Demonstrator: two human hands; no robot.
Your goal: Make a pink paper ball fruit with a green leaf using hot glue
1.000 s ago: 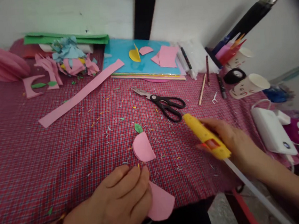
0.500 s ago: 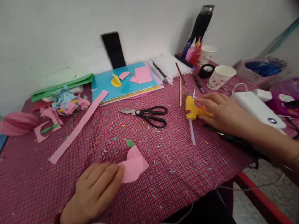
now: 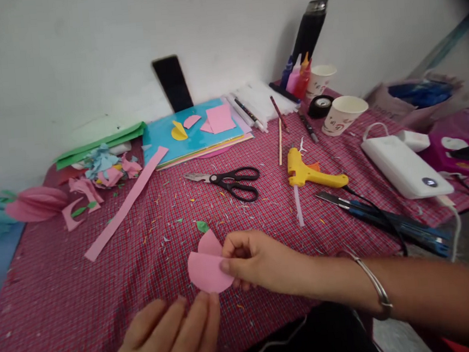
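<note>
Between the thumb and fingers of my right hand [image 3: 258, 261] is the right edge of a pink folded paper piece [image 3: 208, 271], a half-round shape. Behind it another pink rounded part shows, with a small green paper leaf [image 3: 202, 226] at its top. My left hand [image 3: 170, 335] lies just below, fingers stretched out, the fingertips at or very near the paper's lower edge. Beyond the paper, black-handled scissors [image 3: 235, 181] lie on the checked cloth. A yellow glue gun [image 3: 312, 174] rests on its side to the right, a clear glue stick [image 3: 298, 206] poking out.
A pink paper strip [image 3: 126, 204] and crumpled scraps [image 3: 102, 165] lie at left. Coloured sheets [image 3: 161, 141] sit at the back, under a leaning phone [image 3: 172, 83]. A box cutter [image 3: 386, 217], power bank [image 3: 406, 166] and paper cup [image 3: 343, 116] stand or lie at right.
My right hand has let go of the glue gun and come left to pinch the pink paper. My left hand has shifted down and its fingers are off the paper's left side.
</note>
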